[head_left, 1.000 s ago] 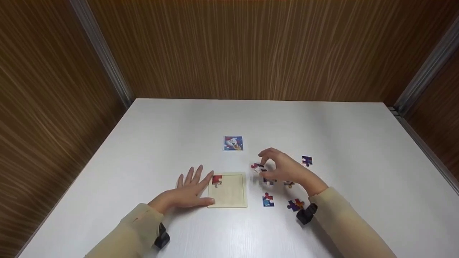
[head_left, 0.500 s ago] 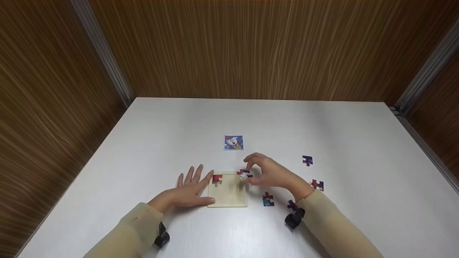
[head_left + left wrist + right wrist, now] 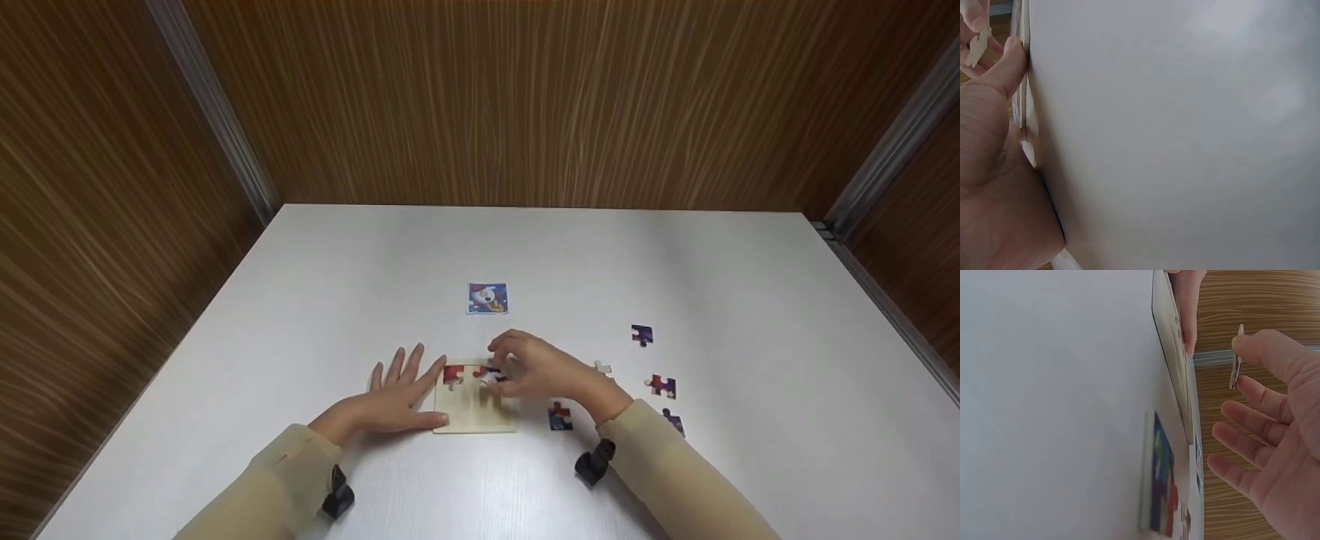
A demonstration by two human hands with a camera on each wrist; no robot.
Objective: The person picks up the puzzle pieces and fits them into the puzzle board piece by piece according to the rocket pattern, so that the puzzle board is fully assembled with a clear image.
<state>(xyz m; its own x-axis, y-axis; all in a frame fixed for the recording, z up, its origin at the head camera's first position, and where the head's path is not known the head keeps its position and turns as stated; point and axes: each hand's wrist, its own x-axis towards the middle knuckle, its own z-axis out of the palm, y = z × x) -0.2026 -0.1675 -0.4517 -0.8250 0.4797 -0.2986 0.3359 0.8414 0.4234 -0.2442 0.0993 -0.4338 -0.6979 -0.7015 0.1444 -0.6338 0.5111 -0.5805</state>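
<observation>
The left hand (image 3: 386, 409), fingers spread, touches the left edge of one wooden puzzle tray (image 3: 465, 416); the right hand (image 3: 544, 371) pinches one jigsaw piece (image 3: 491, 376) above it. One red piece (image 3: 453, 372) lies in the tray's far-left corner. Five loose pieces (image 3: 642, 335) show, though others may be hidden, plus one picture card (image 3: 487, 298).

On my remote feed I saw a pale beige left sleeve (image 3: 255, 487) with a faint reddish mark (image 3: 282, 457) and a matching right sleeve (image 3: 686, 476). 1 chunky black left camera (image 3: 339, 496) and 1 similar right camera (image 3: 593, 465) sat at the cuffs (image 3: 311, 442).
</observation>
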